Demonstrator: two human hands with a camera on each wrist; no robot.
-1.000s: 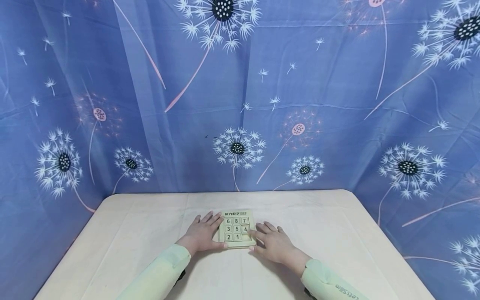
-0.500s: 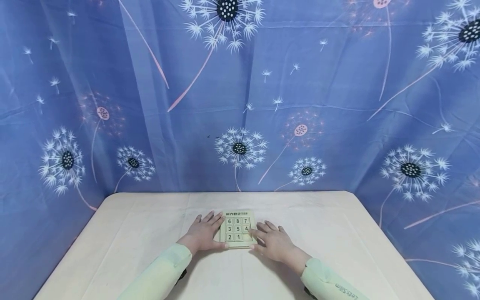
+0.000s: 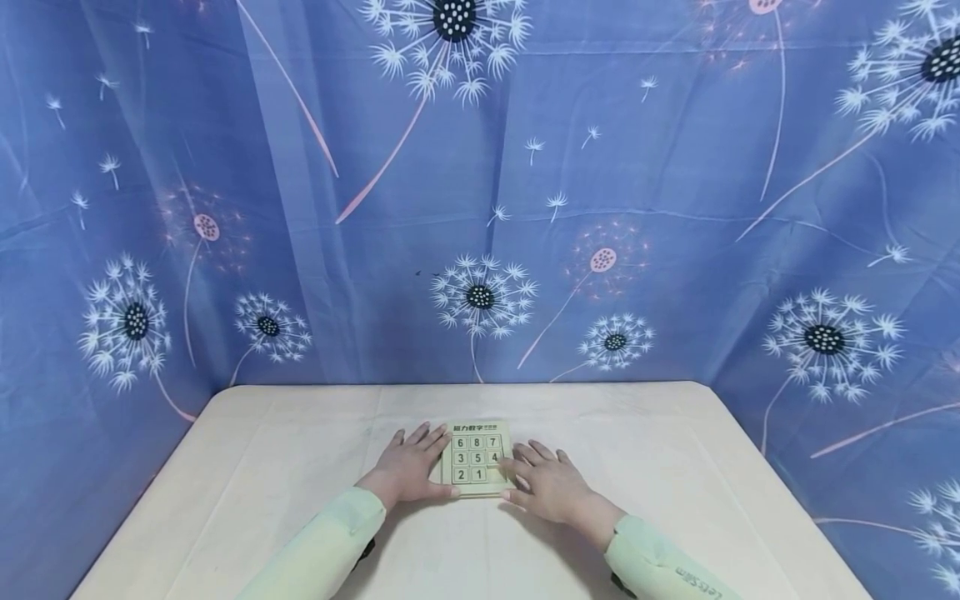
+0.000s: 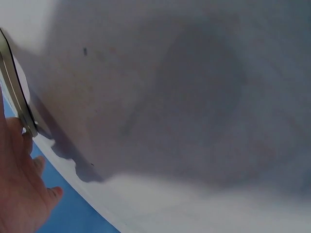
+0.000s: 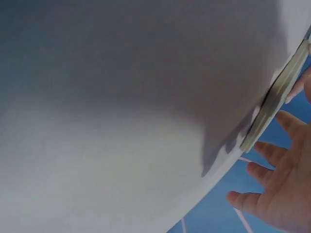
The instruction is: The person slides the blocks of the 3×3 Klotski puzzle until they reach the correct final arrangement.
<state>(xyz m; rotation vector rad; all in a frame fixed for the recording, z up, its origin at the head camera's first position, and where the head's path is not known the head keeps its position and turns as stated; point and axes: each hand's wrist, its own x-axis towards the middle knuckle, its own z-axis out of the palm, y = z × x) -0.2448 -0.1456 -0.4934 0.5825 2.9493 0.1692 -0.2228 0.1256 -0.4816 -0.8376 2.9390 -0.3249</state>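
Hardly anything has moved since the earlier frame: the whole head view has drifted slightly, carrying the number board [image 3: 480, 490] and both hands a little to the right in my picture. Tile 4 [image 3: 493, 457] seems to sit a touch closer under tile 7 [image 3: 492, 442] now, though at this size I can't be sure. I read the rows as 6 8 7, then 3 5 4, then 2 1 and a gap at lower right. No tile has changed cells, so I judge the work is at a pause, with 4 about seated.

My left hand [image 3: 409, 469] is spread wide along the board's left edge, thumb at the lower left corner, steadying it without wrapping round. My right hand [image 3: 552, 486] is relaxed and loosely spread at the right edge; its index finger [image 3: 516, 468] reaches over by tile 4 and the gap, pinching nothing. I can't tell how firmly it presses.

For room, the board lies on the table [image 3: 300, 417], with pale surface beyond its top edge and the far table edge well apart, against the blue curtain [image 3: 360, 275]. Sideways, the hands flank it closely. Among the tiles, that gap is the only free cell.
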